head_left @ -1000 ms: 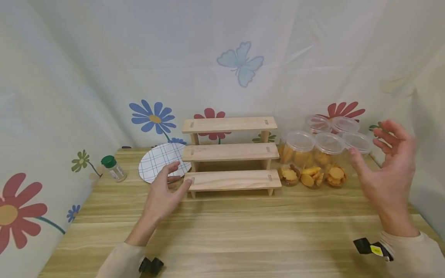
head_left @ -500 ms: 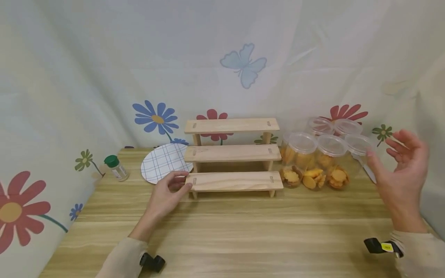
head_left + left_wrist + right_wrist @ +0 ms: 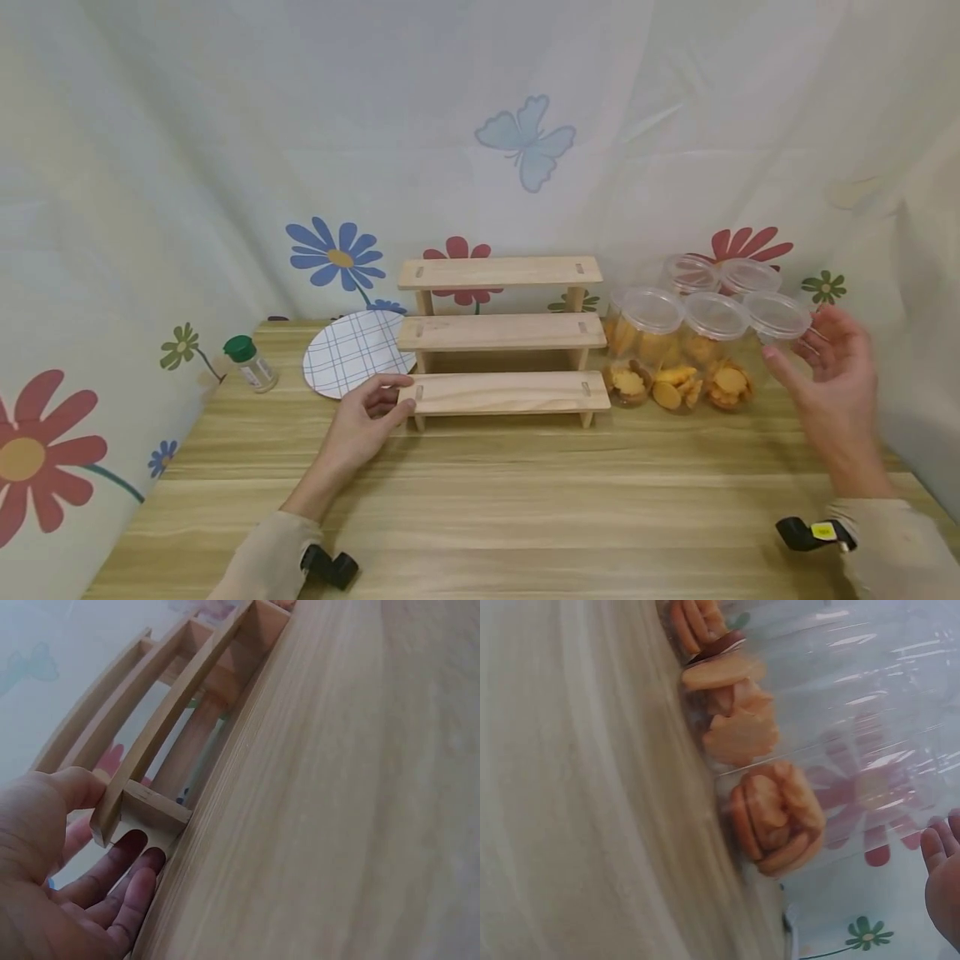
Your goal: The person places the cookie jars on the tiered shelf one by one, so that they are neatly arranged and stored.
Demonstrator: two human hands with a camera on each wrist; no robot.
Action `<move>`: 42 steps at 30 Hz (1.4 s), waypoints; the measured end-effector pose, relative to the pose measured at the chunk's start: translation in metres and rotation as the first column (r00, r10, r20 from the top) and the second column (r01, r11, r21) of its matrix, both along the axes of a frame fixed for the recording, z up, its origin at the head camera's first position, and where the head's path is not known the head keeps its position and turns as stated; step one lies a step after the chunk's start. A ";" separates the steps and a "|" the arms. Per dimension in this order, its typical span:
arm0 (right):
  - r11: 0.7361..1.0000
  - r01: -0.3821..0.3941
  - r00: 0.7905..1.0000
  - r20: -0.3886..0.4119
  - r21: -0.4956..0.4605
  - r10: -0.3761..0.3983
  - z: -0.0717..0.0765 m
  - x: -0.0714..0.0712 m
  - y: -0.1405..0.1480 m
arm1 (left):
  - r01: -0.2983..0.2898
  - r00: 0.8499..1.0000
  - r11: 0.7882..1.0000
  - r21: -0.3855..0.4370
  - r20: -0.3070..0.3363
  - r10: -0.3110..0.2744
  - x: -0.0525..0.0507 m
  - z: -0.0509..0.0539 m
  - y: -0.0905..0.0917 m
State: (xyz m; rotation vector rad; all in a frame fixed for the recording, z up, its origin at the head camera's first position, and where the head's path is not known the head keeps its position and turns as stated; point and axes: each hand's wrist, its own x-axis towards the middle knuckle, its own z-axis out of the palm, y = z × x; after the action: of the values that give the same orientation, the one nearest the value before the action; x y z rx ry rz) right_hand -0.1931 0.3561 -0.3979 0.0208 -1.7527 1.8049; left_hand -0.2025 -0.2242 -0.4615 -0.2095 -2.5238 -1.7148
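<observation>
A three-tier wooden stand (image 3: 502,393) is at the middle of the table. My left hand (image 3: 360,425) holds the left end of its lowest shelf; in the left wrist view the thumb of that hand (image 3: 45,855) lies on the shelf's end (image 3: 112,802), with the other fingers below. Several clear lidded jars (image 3: 716,317) with orange-yellow snacks stand to the right of the stand. Beside the rightmost front jar (image 3: 777,317) is my right hand (image 3: 840,396), fingers spread and curved; whether it touches the jar I cannot tell. Snacks (image 3: 776,817) show through clear plastic in the right wrist view.
Behind the stand's left side lies a round white plaid mat (image 3: 356,354). A small shaker with a green cap (image 3: 251,364) stands farther left. The wood-grain table (image 3: 525,508) runs up to a flowered curtain (image 3: 375,125) at the back and sides.
My left hand has moved right and closed on the lowest shelf's end. My right hand first shifted right, then came back left to the rightmost front jar.
</observation>
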 end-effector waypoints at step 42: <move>0.965 -0.125 0.979 0.189 0.230 0.081 -0.068 -0.017 0.015 | 0.006 1.000 1.000 0.002 0.024 -0.006 -0.002 -0.002 0.001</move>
State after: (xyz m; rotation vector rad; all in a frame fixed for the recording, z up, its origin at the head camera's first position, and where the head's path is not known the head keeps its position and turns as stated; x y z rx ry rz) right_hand -0.2105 0.3706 -0.4661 0.0525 -2.1268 1.6981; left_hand -0.2049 -0.2230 -0.4635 -0.1975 -2.5404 -1.7318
